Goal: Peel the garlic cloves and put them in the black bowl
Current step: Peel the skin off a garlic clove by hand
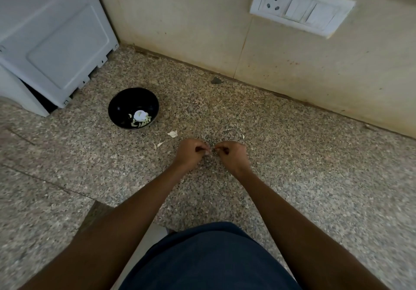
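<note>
Two hands: left hand point(191, 153), right hand point(231, 154), fingers pinching one clove point(211, 151); one black bowl point(117, 109).

No readable txt, labels, brands or nos. anywhere in view.

Person seen from above: bare forearms without sleeves, left hand point(190, 153) and right hand point(234, 155) ringless, dark blue garment point(209, 258) over the torso.
</note>
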